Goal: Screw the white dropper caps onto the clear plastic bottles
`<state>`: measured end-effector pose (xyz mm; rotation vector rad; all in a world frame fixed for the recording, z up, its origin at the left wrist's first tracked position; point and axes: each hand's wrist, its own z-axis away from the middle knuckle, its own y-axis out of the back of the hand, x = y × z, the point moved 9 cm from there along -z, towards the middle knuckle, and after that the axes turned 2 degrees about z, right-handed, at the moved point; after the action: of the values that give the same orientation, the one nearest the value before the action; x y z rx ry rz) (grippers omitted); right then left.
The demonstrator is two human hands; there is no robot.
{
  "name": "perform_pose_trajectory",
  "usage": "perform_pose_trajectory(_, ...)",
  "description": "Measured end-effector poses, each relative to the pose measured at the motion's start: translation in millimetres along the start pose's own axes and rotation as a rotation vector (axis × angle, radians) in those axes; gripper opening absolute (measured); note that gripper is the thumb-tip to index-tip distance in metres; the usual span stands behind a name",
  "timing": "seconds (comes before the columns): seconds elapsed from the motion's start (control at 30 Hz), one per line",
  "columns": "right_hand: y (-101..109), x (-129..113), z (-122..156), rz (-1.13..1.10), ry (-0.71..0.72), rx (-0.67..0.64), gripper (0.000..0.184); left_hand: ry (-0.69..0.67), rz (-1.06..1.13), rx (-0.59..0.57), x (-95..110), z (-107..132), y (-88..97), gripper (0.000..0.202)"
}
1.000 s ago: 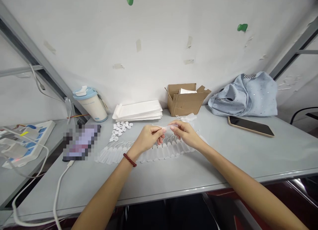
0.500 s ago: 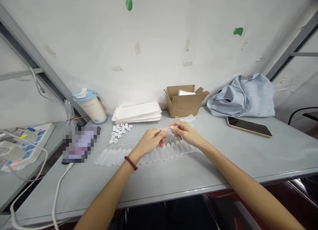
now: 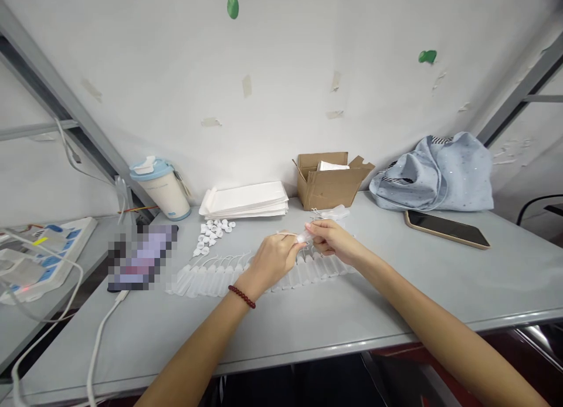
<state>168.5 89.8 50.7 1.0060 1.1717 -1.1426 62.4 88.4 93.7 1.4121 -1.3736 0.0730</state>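
Note:
My left hand (image 3: 272, 257), with a dark red bead bracelet on its wrist, is closed with thumb and fingers on the near-left end of a small translucent plastic tube (image 3: 304, 236). My right hand (image 3: 332, 241) pinches the tube's other end. The tube is held above the desk, and much of it is hidden by my fingers. Below both hands lies a row of similar translucent tubes (image 3: 206, 281) with thin white loops at their far ends. Small white caps (image 3: 214, 231) are gathered in a loose cluster behind the row, to the left of my hands.
Against the wall stand a tumbler (image 3: 159, 190), stacked white envelopes (image 3: 246, 200), an opened cardboard box (image 3: 329, 189) and a light blue bag (image 3: 440, 175). More translucent pieces (image 3: 334, 212) lie before the box. A phone (image 3: 446, 229) is at right, a blurred phone (image 3: 147, 257) with cable at left.
My left hand has turned over so its back faces up, and both hands have shifted slightly right and down. More of the tube now shows between them. The camera view has shifted slightly.

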Motion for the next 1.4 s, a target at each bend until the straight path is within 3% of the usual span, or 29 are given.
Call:
perform_pose_trajectory(0.07,-1.4,-7.1,2.7,-0.036,0.024,-0.007,0.042,0.049,0.057,-0.003,4.2,0.1,-0.3,0.04)
perform_pose_trajectory(0.23,-1.6,-29.6,10.3,0.017,0.215,0.05,0.039,0.355,0.48,-0.167,-3.2,4.1,-14.0,0.044)
perform_pose_trajectory(0.33,-2.5,-30.7,11.7,0.078,0.254,0.072,0.038,0.435,0.562,-0.238,-6.8,7.6,-17.8,0.045)
perform_pose_trajectory(0.47,-4.1,-21.0,8.5,0.045,0.196,0.069,0.03,0.329,0.287,-0.204,-6.9,6.8,-9.1,0.043)
perform_pose_trajectory(0.6,-1.3,-13.9,6.4,-0.008,0.137,0.126,0.03,0.039,-0.106,-0.097,8.5,3.8,-1.9,0.042)
perform_pose_trajectory(0.67,-0.4,-12.9,6.2,-0.015,0.124,0.15,0.031,-0.041,-0.212,-0.055,11.9,3.8,-2.0,0.039)
perform_pose_trajectory(1.1,7.1,-32.5,12.7,0.043,0.266,0.227,0.034,-0.096,-0.177,0.08,17.7,1.0,12.7,0.038)
perform_pose_trajectory(1.17,10.2,-35.0,13.4,0.115,0.301,0.243,0.032,-0.088,-0.173,0.113,12.9,-1.7,23.4,0.035)
perform_pose_trajectory(1.23,17.0,-37.3,13.8,0.248,0.336,0.288,0.03,-0.042,-0.205,0.177,-0.2,-4.0,46.2,0.028)
perform_pose_trajectory(1.3,25.1,-40.6,13.6,0.439,0.383,0.348,0.028,0.105,-0.316,0.237,-27.1,-3.5,77.7,0.028)
perform_pose_trajectory(1.4,30.5,-42.6,9.3,0.775,0.453,0.374,0.024,0.362,-0.639,0.194,-74.7,4.7,119.7,0.027)
